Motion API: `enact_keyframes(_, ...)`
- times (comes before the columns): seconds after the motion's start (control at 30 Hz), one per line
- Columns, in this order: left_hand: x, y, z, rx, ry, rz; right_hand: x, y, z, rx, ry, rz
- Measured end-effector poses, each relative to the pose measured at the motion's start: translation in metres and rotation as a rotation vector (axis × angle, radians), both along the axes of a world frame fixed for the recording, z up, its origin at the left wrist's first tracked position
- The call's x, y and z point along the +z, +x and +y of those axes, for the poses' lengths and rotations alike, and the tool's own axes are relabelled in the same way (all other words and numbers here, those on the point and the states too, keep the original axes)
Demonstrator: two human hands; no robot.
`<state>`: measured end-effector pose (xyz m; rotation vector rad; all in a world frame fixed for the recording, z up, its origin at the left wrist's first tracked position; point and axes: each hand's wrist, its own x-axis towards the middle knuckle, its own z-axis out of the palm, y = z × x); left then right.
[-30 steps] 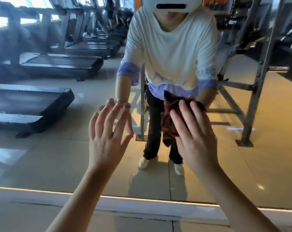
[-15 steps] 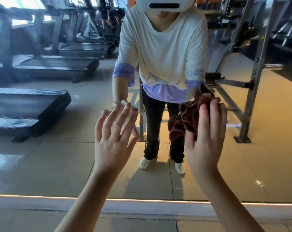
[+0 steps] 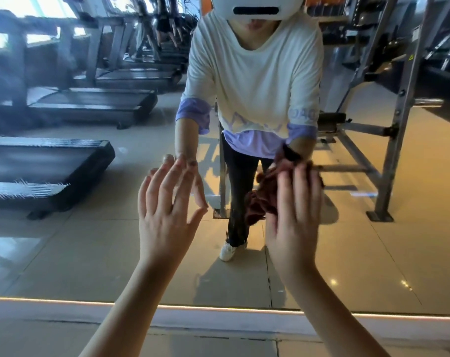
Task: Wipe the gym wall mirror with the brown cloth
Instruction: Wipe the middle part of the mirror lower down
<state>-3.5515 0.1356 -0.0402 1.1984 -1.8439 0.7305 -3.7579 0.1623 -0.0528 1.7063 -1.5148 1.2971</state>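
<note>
The wall mirror [image 3: 90, 253] fills most of the head view, down to a lit strip at its bottom edge. My right hand [image 3: 293, 222] presses the bunched brown cloth [image 3: 260, 204] flat against the glass with straight fingers; most of the cloth is hidden behind the hand. My left hand [image 3: 167, 210] is held up beside it, fingers straight and spread, fingertips at the glass, holding nothing. The mirror reflects a person in a white and purple shirt with both hands raised to meet mine.
The mirror's bottom edge [image 3: 218, 309] meets a pale ledge and tiled floor below. Reflected in the glass are treadmills [image 3: 64, 161] on the left and a metal rack [image 3: 396, 124] on the right.
My right hand slid the cloth right and up across the glass, then back left and slightly down. My left hand stayed in nearly the same spot on the mirror.
</note>
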Motion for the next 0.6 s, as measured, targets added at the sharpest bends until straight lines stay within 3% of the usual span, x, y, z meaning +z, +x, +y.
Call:
enact_keyframes(0.1, 0.001, 0.009, 0.0, 0.018, -0.025, -0.01, -0.002, 0.031, -0.009, 0.144, -0.02, 0.31)
enact_keyframes(0.17, 0.001, 0.011, -0.001, 0.014, -0.039, -0.024, 0.001, 0.026, -0.01, 0.192, 0.0, 0.4)
enact_keyframes(0.23, 0.001, 0.011, -0.002, 0.007, -0.042, -0.021, 0.008, 0.012, -0.007, 0.158, -0.017, 0.331)
enact_keyframes(0.37, -0.001, 0.011, -0.005, -0.001, -0.032, -0.012, 0.022, 0.007, -0.01, 0.041, -0.094, 0.006)
enact_keyframes(0.4, -0.001, 0.012, -0.005, -0.006, -0.035, -0.013, 0.02, 0.016, -0.011, 0.05, -0.076, 0.011)
enact_keyframes(0.53, -0.002, 0.02, -0.005, -0.029, -0.036, -0.056, -0.012, 0.03, -0.011, 0.17, 0.025, 0.477)
enact_keyframes(0.6, -0.004, 0.029, -0.003, -0.004, -0.026, -0.082, -0.008, 0.022, -0.009, 0.179, 0.039, 0.519)
